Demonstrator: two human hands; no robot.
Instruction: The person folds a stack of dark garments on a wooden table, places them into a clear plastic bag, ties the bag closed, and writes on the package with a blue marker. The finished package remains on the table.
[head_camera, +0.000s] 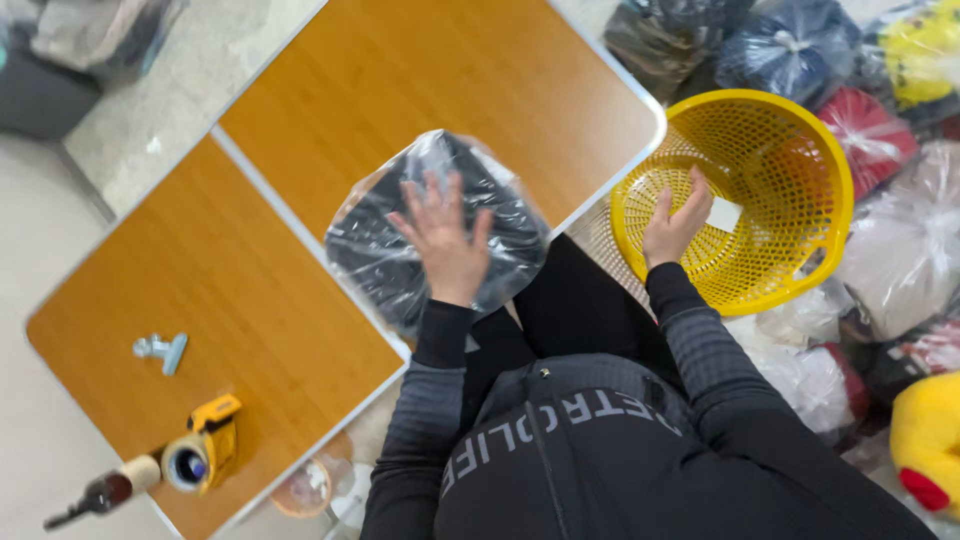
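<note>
Wooden boards make up the table (420, 90), with bagged goods piled on the floor to the right. Left hand (447, 245) lies flat and open on a dark thing in a clear plastic bag (385, 250) at the near table edge. Right hand (675, 225) is off to the side, its grip loosely curled, holding nothing, inside the yellow basket (790, 130) beside a white tag (723, 214). The bag looks round, puffy and shiny.

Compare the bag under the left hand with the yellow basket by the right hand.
The bagged dark item is soft, wrapped in clear plastic and lies on the wooden table; the yellow basket is rigid, perforated, open and beside the table. The left hand presses flat on the bag; the right hand reaches into the basket.
</note>
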